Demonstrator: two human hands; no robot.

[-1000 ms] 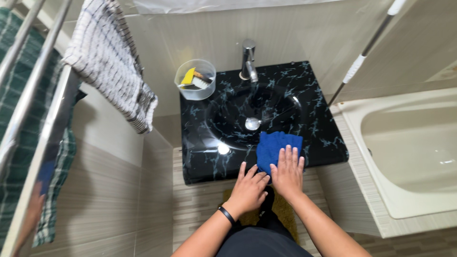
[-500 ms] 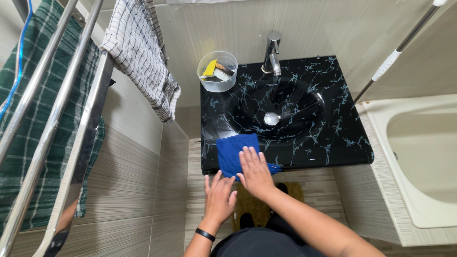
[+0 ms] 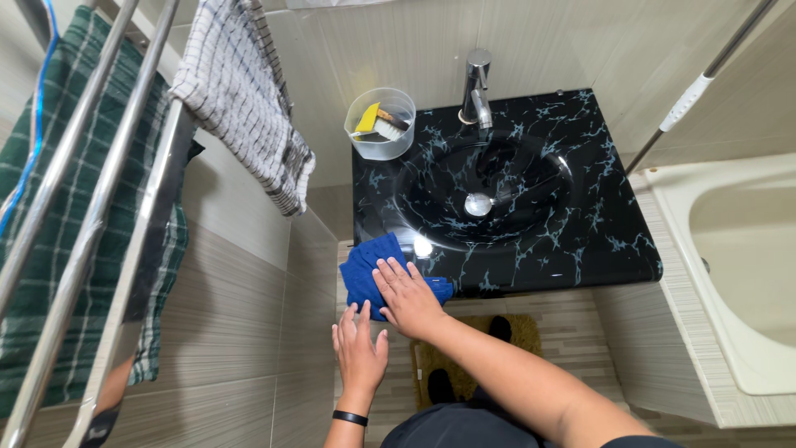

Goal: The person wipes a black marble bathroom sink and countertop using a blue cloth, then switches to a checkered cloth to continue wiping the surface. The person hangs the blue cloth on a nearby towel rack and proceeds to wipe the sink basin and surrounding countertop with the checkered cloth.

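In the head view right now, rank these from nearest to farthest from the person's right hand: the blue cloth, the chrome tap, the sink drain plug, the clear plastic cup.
1. blue cloth: directly under the right hand, at the sink's front left corner.
2. sink drain plug: in the middle of the basin.
3. clear plastic cup and chrome tap: both at the back edge, too close to call.

single head-worn view, looking steeply down from above. i see the black marbled sink [image 3: 580, 241] almost top-on, its tap [image 3: 476, 87] toward the top of frame, mid-distance. both hands sit low in frame, closer to the lens, right hand [image 3: 406, 294] and left hand [image 3: 359, 355] at the sink's near-left corner. towel rail [image 3: 91, 224] looms close at left, bathtub [image 3: 730, 274] cut off at right.
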